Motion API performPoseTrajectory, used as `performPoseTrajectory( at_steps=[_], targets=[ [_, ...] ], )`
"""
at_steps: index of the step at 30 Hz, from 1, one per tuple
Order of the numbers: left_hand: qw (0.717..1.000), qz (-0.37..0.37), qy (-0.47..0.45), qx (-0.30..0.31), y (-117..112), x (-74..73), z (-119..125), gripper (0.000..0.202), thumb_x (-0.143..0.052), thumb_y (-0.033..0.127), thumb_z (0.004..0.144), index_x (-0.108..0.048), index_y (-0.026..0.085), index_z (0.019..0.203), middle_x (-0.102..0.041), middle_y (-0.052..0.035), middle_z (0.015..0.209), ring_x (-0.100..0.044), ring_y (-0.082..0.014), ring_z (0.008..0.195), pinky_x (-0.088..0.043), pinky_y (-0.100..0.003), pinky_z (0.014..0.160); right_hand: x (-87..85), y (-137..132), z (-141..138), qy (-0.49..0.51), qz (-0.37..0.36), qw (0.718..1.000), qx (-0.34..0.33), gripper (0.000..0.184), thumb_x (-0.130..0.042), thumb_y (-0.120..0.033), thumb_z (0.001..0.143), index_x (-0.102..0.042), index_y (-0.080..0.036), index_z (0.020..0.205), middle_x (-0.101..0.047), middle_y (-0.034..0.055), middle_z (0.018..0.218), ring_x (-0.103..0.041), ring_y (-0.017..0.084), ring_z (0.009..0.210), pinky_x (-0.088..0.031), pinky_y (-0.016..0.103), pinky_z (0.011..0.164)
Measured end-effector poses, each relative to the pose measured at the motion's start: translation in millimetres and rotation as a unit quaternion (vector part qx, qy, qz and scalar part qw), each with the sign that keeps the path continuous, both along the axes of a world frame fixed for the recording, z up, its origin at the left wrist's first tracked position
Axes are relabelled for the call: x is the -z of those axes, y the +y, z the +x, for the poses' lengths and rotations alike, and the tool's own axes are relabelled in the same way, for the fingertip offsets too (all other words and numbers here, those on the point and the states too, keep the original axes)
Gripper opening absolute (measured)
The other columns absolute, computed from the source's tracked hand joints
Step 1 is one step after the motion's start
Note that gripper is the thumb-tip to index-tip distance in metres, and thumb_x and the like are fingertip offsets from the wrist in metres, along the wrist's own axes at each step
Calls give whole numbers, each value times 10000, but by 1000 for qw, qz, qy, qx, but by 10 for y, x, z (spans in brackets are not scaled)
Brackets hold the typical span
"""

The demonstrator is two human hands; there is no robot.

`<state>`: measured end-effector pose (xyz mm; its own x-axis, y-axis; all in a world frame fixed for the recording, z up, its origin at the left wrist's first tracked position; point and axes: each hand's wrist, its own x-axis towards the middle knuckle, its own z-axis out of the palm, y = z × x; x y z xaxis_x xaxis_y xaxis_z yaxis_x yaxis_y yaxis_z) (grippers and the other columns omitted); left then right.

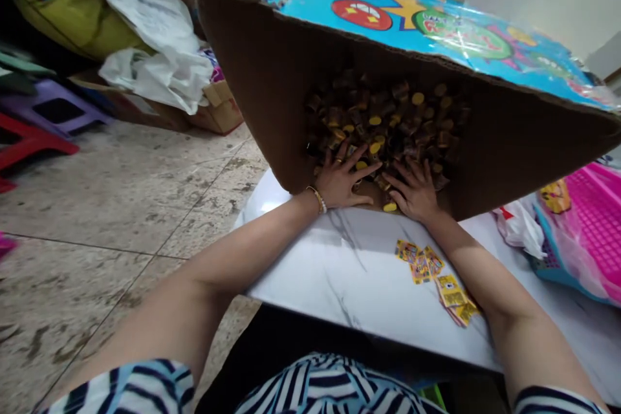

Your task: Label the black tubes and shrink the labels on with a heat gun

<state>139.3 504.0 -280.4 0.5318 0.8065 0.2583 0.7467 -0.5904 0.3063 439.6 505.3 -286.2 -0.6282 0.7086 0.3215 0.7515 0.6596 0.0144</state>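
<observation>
A big cardboard box (242,77) with a blue printed side lies tipped on the table, its mouth facing me. Inside it is a heap of small brown tubs with yellow lids (374,121). My left hand (342,180) rests palm down at the left front of the heap, fingers spread. To its right my right hand (413,189) also has its fingers spread over the tubs, near the box's lower edge. One yellow-lidded tub (389,206) lies between the two hands. Neither hand grips a tub.
Yellow printed cards (421,262) lie on the white marbled table (334,265). At the right stand a pink basket (594,207) and a white plastic bag (524,229). A purple stool (63,107), a red stool (29,145) and another carton (220,110) are on the floor at left.
</observation>
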Motion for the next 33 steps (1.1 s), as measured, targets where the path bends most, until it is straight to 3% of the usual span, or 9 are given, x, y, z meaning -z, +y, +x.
performPoseTrajectory(
  at_steps=[5,10,16,18,21,25,29,31,33],
  targets=[
    [1000,-7,-21,-18,-52,32,-46,921,-753,721,870,-440,402,1675,-224,-45,1805,-108,-529,1635,-122,-758,1245,3,5,-56,-2,-16,1000,7,433,-573,-396,1054,-675,-353,1472,-561,54,1627,-408,352,1572,-125,711,1338],
    [998,-41,-37,-35,-63,13,-27,877,-710,658,924,-409,372,1696,-220,-47,1807,-130,-515,1635,-131,-709,1266,-92,5,-53,32,-53,998,-4,432,-445,-310,1097,-689,-278,1452,-631,84,1555,-515,300,1494,-84,665,1364],
    [990,-64,-116,-41,-114,-33,82,853,-733,646,894,-517,296,1641,-265,-94,1788,-159,-577,1601,-85,-742,1259,-293,-174,-108,31,-104,993,-43,553,-543,-600,1052,-673,-262,1470,-605,94,1583,-426,346,1567,-86,672,1349],
    [983,-70,-162,-45,-138,-40,114,856,-776,619,855,-558,285,1612,-317,-112,1767,-207,-598,1574,-81,-764,1255,-321,-201,-146,-1,-114,992,-49,527,-521,-597,1065,-690,-276,1448,-636,86,1550,-414,340,1575,-78,666,1345],
    [974,-77,-210,-47,-158,-38,153,845,-818,595,811,-582,366,1589,-363,-47,1750,-269,-591,1554,-80,-766,1274,-362,-172,-175,-45,-109,993,-17,489,-480,-537,1099,-666,-285,1474,-612,84,1574,-428,320,1560,-96,648,1341],
    [975,-79,-204,-34,-232,-76,150,842,-763,602,850,-493,452,1633,-289,24,1782,-297,-567,1555,-136,-791,1258,-506,-237,-191,-82,-85,993,17,462,-542,-446,1093,-621,-285,1520,-580,90,1603,-447,299,1540,-128,612,1342],
    [977,-64,-200,-24,-300,-69,76,878,-713,609,881,-407,426,1684,-294,11,1781,-294,-539,1572,-170,-781,1249,-719,-722,-104,-61,-57,996,38,442,-608,-418,1061,-662,-257,1469,-570,94,1615,-440,303,1549,-133,608,1349],
    [980,-44,-194,-7,-298,-34,37,830,-696,600,908,-436,407,1673,-353,16,1757,-330,-508,1564,-202,-732,1266,-813,-1177,25,-25,-45,997,56,418,-585,-428,1067,-697,-244,1426,-605,101,1580,-462,303,1538,-158,611,1349],
    [982,-25,-184,15,-283,-10,-5,751,-665,583,938,-524,321,1628,-418,-29,1725,-423,-488,1508,-261,-694,1254,-864,-1740,206,31,-36,994,99,416,-563,-462,1071,-736,-227,1367,-645,117,1535,-498,304,1520,-208,623,1339]
  ],
)
